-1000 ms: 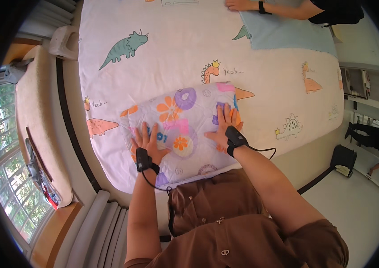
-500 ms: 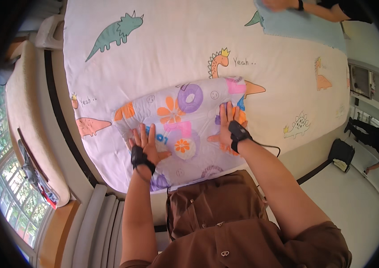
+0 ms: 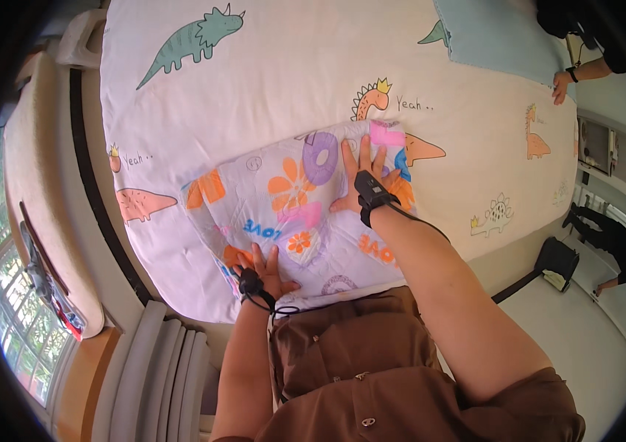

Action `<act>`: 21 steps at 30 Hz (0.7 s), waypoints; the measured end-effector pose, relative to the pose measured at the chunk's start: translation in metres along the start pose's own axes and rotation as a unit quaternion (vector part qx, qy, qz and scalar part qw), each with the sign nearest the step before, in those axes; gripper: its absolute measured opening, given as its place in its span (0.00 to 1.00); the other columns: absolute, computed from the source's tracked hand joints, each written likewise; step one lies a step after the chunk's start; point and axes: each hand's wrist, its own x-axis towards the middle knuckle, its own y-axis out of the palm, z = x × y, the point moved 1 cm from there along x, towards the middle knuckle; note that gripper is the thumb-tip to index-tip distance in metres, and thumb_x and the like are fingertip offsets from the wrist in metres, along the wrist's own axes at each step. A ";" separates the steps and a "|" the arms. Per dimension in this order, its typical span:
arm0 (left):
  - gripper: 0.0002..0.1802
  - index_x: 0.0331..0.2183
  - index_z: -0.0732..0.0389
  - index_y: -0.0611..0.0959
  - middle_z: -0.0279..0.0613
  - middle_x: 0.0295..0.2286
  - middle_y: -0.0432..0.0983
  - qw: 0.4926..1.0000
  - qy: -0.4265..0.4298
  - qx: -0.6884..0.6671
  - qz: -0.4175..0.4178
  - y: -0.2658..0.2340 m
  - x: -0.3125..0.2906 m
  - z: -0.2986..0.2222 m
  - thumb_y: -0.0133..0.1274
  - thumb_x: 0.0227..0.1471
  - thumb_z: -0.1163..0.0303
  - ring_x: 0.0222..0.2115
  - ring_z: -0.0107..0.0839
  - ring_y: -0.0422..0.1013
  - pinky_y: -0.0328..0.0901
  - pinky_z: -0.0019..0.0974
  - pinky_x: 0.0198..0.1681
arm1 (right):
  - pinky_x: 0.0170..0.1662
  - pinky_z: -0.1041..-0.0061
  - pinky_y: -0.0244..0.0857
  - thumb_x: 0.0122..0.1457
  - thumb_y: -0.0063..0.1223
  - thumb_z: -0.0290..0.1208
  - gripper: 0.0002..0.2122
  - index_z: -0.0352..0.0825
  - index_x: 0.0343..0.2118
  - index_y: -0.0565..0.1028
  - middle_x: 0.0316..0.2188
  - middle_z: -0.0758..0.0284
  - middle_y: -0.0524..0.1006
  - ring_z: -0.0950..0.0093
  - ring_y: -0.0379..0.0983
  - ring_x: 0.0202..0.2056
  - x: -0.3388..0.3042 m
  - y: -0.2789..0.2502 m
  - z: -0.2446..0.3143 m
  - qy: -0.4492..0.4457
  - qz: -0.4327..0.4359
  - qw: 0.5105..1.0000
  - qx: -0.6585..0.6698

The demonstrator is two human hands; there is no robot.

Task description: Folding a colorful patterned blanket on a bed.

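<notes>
A folded quilted cloth (image 3: 254, 191), lilac with orange flowers and purple and pink shapes, lies near me on a pale dinosaur-print sheet (image 3: 276, 96). My left hand (image 3: 266, 272) rests on its near left part, fingers spread. Farther up, toward the cloth's right end, my right hand (image 3: 364, 171) presses flat with the fingers apart. Both wrists carry black strapped devices with thin cables. Neither hand grips anything.
At the far right, another person's hand (image 3: 562, 87) is beside a light blue cloth (image 3: 497, 44). A person in black (image 3: 611, 239) is farther off at the right. A padded ledge (image 3: 51, 199) runs along the window on the left, above grey ribbed panels (image 3: 173, 376).
My right hand has slid farther up the cloth, and my left hand has come nearer to me. The other person's hand has moved from the blue cloth's top to its right edge.
</notes>
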 end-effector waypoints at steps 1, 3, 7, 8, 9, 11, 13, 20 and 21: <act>0.55 0.53 0.49 0.51 0.52 0.53 0.34 1.000 -0.001 -0.005 0.014 0.002 0.001 -0.001 0.55 0.23 0.39 0.53 0.58 0.31 0.33 0.57 0.51 | 0.48 0.39 0.33 0.25 0.65 0.43 0.54 0.50 0.55 0.38 0.56 0.60 0.30 0.51 0.26 0.55 -0.001 0.001 0.000 -0.002 0.005 1.000 0.009; 0.55 0.53 0.49 0.51 0.52 0.53 0.33 1.000 0.000 0.002 0.006 -0.003 -0.005 -0.001 0.54 0.23 0.39 0.53 0.57 0.31 0.32 0.57 0.51 | 0.48 0.40 0.34 0.26 0.65 0.42 0.53 0.49 0.55 0.38 0.56 0.59 0.33 0.51 0.28 0.55 -0.007 -0.003 -0.004 -0.021 -0.022 1.000 0.007; 0.50 0.51 0.46 0.56 0.48 0.53 0.38 0.991 0.032 -0.048 -0.123 -0.013 -0.044 -0.003 0.55 0.24 0.42 0.53 0.54 0.34 0.34 0.57 0.51 | 0.49 0.41 0.33 0.29 0.63 0.39 0.47 0.48 0.54 0.44 0.55 0.57 0.40 0.53 0.33 0.55 -0.037 -0.003 -0.017 -0.077 -0.076 0.993 0.051; 0.45 0.50 0.46 0.59 0.46 0.53 0.41 0.978 0.058 -0.077 -0.183 -0.013 -0.057 -0.003 0.56 0.28 0.47 0.53 0.54 0.37 0.35 0.59 0.51 | 0.48 0.41 0.34 0.30 0.62 0.39 0.45 0.48 0.54 0.46 0.56 0.58 0.39 0.53 0.33 0.55 -0.055 0.002 -0.028 -0.120 -0.094 0.985 0.080; 0.45 0.50 0.46 0.59 0.46 0.53 0.41 0.981 0.057 -0.077 -0.170 -0.009 -0.069 -0.002 0.56 0.28 0.47 0.53 0.54 0.37 0.35 0.59 0.51 | 0.48 0.40 0.34 0.31 0.61 0.39 0.43 0.48 0.53 0.48 0.56 0.58 0.39 0.52 0.32 0.55 -0.076 0.010 -0.039 -0.133 -0.073 0.985 0.082; 0.40 0.49 0.45 0.61 0.45 0.53 0.43 0.977 0.041 -0.061 -0.201 0.006 -0.090 0.001 0.56 0.31 0.52 0.52 0.55 0.39 0.35 0.60 0.50 | 0.47 0.40 0.34 0.33 0.60 0.38 0.40 0.50 0.53 0.51 0.56 0.59 0.37 0.50 0.30 0.55 -0.124 0.034 -0.058 -0.104 -0.076 0.990 0.056; 0.38 0.50 0.44 0.59 0.43 0.53 0.43 0.978 0.014 -0.047 -0.201 0.027 -0.104 0.004 0.53 0.34 0.53 0.52 0.55 0.39 0.35 0.61 0.50 | 0.46 0.37 0.33 0.34 0.60 0.38 0.40 0.53 0.53 0.50 0.56 0.60 0.36 0.47 0.28 0.54 -0.158 0.061 -0.074 -0.036 -0.030 0.996 0.072; 0.49 0.53 0.47 0.44 0.49 0.54 0.27 1.000 -0.023 0.006 0.006 0.078 -0.050 0.009 0.45 0.33 0.39 0.52 0.60 0.28 0.34 0.59 0.51 | 0.55 0.56 0.28 0.37 0.58 0.37 0.40 0.43 0.54 0.47 0.54 0.50 0.43 0.58 0.36 0.56 -0.135 0.143 -0.108 -0.101 0.019 0.995 0.000; 0.49 0.53 0.47 0.44 0.49 0.54 0.27 0.999 -0.027 0.008 0.031 0.080 -0.047 0.008 0.45 0.33 0.39 0.52 0.60 0.28 0.34 0.59 0.51 | 0.55 0.56 0.28 0.37 0.58 0.37 0.40 0.43 0.54 0.47 0.54 0.50 0.43 0.58 0.36 0.56 -0.129 0.143 -0.114 -0.123 -0.008 0.992 0.004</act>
